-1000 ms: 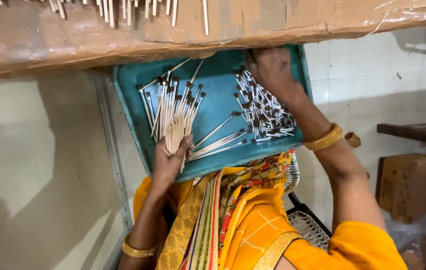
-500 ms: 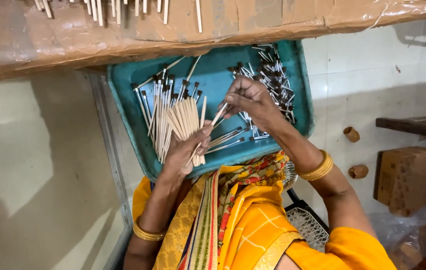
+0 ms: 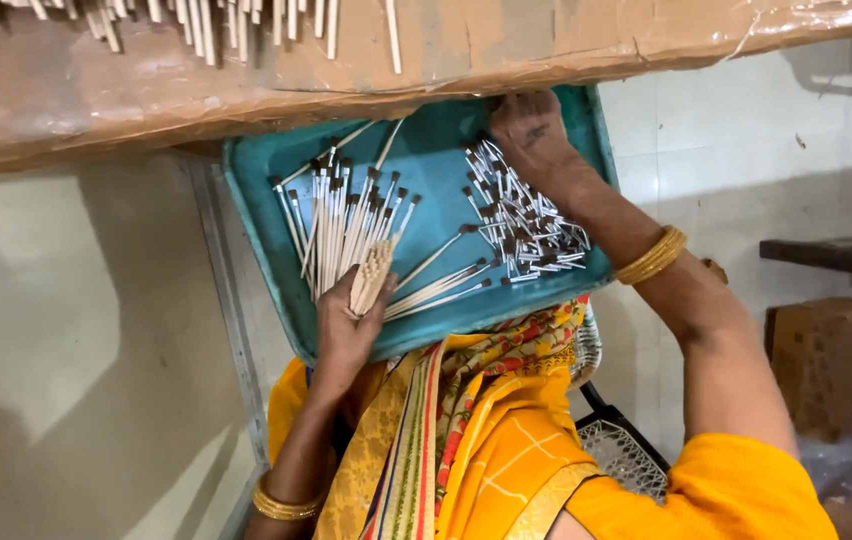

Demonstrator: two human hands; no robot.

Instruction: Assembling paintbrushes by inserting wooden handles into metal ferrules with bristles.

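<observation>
A teal tray (image 3: 266, 260) rests on my lap, over orange and yellow cloth. On its left side lie several thin wooden sticks with dark tips (image 3: 331, 215). My left hand (image 3: 346, 335) grips a small bundle of plain wooden sticks (image 3: 370, 277) at the tray's near edge. A pile of small silver metal sleeves with dark ends (image 3: 526, 230) fills the tray's right side. My right hand (image 3: 531, 130) reaches to the far end of that pile. Its fingertips are curled down among the sleeves and partly hidden under a cardboard edge.
A brown cardboard-covered board (image 3: 146, 90) overhangs the tray's far side, with more sticks (image 3: 206, 20) lying on top. A pale wall is at the left. A white wire basket (image 3: 616, 455) sits by my right side, a cardboard box (image 3: 831, 360) further right.
My right hand has left the bundle at the tray's middle and moved to the far right, onto the metal sleeves. My left hand still holds the sticks, now lower.
</observation>
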